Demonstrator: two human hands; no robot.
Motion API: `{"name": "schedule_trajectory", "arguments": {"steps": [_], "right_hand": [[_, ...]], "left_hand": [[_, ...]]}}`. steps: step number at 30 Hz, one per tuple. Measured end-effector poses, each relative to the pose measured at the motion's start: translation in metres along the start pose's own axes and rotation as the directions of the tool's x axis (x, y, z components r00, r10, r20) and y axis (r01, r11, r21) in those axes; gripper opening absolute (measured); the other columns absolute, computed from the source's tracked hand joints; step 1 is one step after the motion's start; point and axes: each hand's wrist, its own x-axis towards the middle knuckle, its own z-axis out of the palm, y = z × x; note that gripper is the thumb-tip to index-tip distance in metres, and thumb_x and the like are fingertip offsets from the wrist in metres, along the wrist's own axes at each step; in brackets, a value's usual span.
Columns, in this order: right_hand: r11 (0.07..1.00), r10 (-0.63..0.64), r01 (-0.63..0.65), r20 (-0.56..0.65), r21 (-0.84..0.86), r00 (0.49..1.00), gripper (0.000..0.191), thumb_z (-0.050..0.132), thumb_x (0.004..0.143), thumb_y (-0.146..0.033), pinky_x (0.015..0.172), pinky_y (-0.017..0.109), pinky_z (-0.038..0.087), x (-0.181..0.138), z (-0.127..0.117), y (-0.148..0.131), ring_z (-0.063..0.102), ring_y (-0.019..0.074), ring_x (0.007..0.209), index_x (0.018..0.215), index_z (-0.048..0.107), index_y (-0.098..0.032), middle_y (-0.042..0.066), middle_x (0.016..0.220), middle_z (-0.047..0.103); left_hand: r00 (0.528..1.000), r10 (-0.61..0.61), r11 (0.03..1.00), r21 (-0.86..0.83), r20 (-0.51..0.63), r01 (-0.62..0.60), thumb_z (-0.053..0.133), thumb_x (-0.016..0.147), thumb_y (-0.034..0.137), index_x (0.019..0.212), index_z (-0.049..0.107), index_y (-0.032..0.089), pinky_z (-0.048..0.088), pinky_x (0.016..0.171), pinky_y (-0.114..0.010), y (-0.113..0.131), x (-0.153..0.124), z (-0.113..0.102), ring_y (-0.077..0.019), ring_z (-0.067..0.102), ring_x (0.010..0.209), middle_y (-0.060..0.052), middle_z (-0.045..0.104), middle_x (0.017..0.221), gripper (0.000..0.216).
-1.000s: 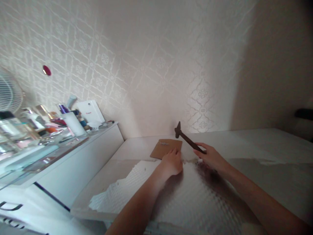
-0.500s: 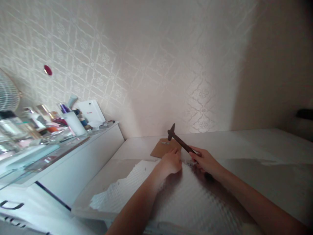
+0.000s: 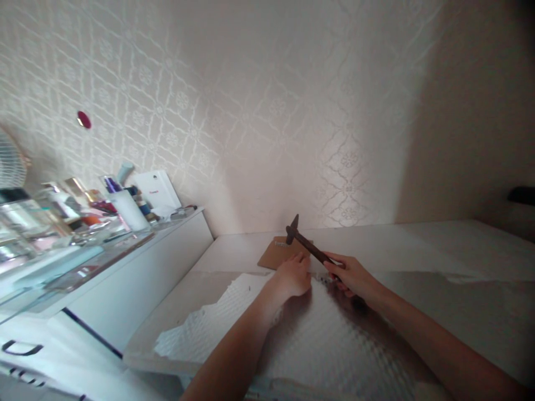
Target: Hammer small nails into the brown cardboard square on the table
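Note:
My right hand (image 3: pixel 351 278) is closed around the handle of a hammer (image 3: pixel 307 243). The dark hammer head hangs over the far part of a flat brown sheet (image 3: pixel 271 257), possibly leather or cardboard. Pale letters (image 3: pixel 281 243) run along the sheet's far edge, partly covered by the hammer head. My left hand (image 3: pixel 293 275) lies on the near part of the sheet, its fingers stretched over the surface. Beneath my forearms spreads white quilted padding (image 3: pixel 221 312). Whether the hammer touches the sheet, I cannot tell.
A white cabinet (image 3: pixel 150 267) stands on the left, crowded with bottles, tubes and a white box (image 3: pixel 161 191). Part of a fan (image 3: pixel 10 161) shows at the far left. Behind the white table (image 3: pixel 397 245) rises a patterned wall.
The hammer head has dropped slightly toward the brown sheet and covers more of the letters. My left hand stays in the same place on the sheet. The view has shifted a little.

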Motion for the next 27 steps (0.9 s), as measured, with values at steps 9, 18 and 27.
{"name": "schedule_trajectory", "arguments": {"steps": [9, 18, 27], "right_hand": [[0.999, -0.001, 0.0, 0.01, 0.044, 1.0, 0.045, 0.045, 0.079, -0.031, 0.03, 0.013, 0.02, -0.0039, 0.0012, -0.0046, 0.031, 0.0014, 0.032, 0.124, 0.042, -0.026, -0.006, 0.056, 0.039], [0.99, 0.05, -0.05, 0.0, 0.131, 0.999, 0.048, 0.048, 0.078, -0.032, 0.03, 0.012, 0.018, -0.0053, 0.0004, -0.0075, 0.029, 0.0011, 0.033, 0.125, 0.042, -0.025, -0.006, 0.054, 0.041], [0.983, 0.039, -0.037, -0.006, 0.179, 0.999, 0.046, 0.048, 0.078, -0.031, 0.03, 0.012, 0.018, -0.003, -0.0005, -0.0049, 0.029, 0.0009, 0.033, 0.123, 0.044, -0.026, -0.006, 0.054, 0.041]], "left_hand": [[1.0, 0.002, 1.0, 0.001, 0.01, -0.002, 0.032, 0.078, 0.024, 0.127, 0.033, 0.007, 0.026, 0.099, -0.033, 0.0003, -0.0006, -0.0014, -0.0222, 0.031, 0.121, -0.013, 0.034, 0.133, 0.052], [1.0, 0.013, 1.0, 0.01, 0.012, -0.013, 0.031, 0.078, 0.022, 0.127, 0.032, 0.005, 0.025, 0.1, -0.033, 0.0, -0.0007, -0.0026, -0.0215, 0.03, 0.122, -0.014, 0.035, 0.132, 0.052], [1.0, 0.014, 1.0, 0.001, -0.006, -0.014, 0.033, 0.077, 0.023, 0.126, 0.035, 0.007, 0.025, 0.1, -0.032, -0.0015, -0.001, -0.001, -0.0211, 0.031, 0.121, -0.014, 0.035, 0.132, 0.051]]}}
